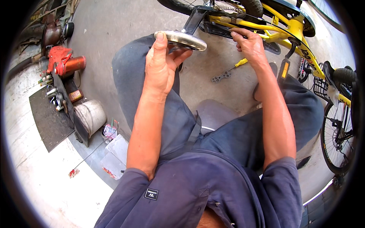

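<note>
A yellow children's bicycle [294,28] lies tipped over at the upper right. From it a black bracket [194,19] reaches out to a small training wheel [180,39] with a shiny metallic face. My left hand [161,64] grips that wheel by its edge, thumb on top and fingers beneath. Beside the black chain guard and the yellow frame tubes, my right hand [249,45] has its thumb and forefinger pinched together; what they hold, if anything, is too small to make out. Below it on the floor lie a yellow-handled screwdriver [239,63] and a multi-hole bone wrench [221,77].
Another bicycle's wheel [336,133] stands at the right edge. On the left are a red cylindrical container [72,65], a whitish bucket [91,116], a dark mat [47,117] and a clear plastic box [115,155]. Pipes and scrap metal are piled at the upper left.
</note>
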